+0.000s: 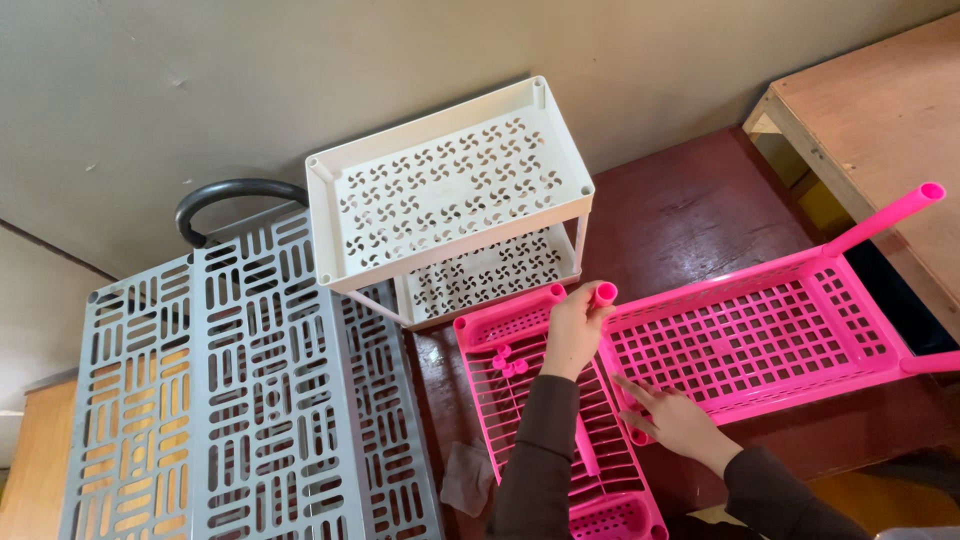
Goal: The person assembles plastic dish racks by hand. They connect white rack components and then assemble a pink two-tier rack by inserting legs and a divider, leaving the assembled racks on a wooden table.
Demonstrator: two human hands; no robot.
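Note:
A pink plastic shelf tray lies tilted on the dark red floor, with a pink tube leg sticking up at its far right corner. My left hand is closed around a short pink tube at the tray's near left corner. My right hand rests with fingers spread on the tray's front edge. A second pink slatted tray lies under my arms, with a few small pink connector pieces on it.
A white two-tier plastic rack stands by the wall. Grey slotted shelf panels and a black hose lie at left. A wooden table is at upper right. A grey cloth lies on the floor.

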